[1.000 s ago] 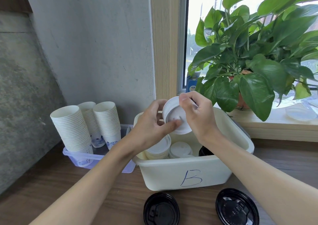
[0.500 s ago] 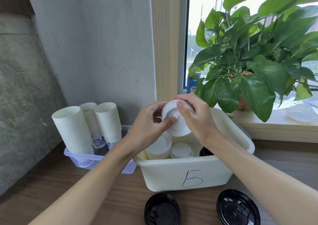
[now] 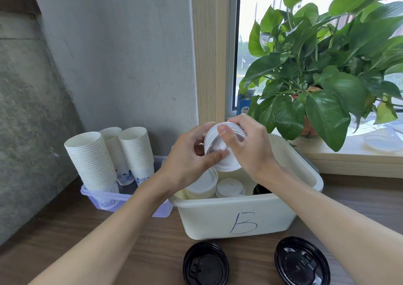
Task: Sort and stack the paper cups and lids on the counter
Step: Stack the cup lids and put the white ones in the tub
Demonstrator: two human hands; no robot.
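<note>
Both hands hold a stack of white lids above the cream bin marked "B". My left hand grips its left side, thumb on the face. My right hand wraps the top and right edge. Inside the bin lie more white lid stacks and a black lid, partly hidden. Three stacks of white paper cups stand in a clear purple tray on the left. Two black lids lie on the counter in front.
The wooden counter meets a concrete wall on the left and behind. A leafy potted plant stands on the window sill at the right, with clear lids beside it.
The hands have tilted the lid stack a little, so its ribbed edge now shows at the top. The view has shifted slightly; nothing else moved.
</note>
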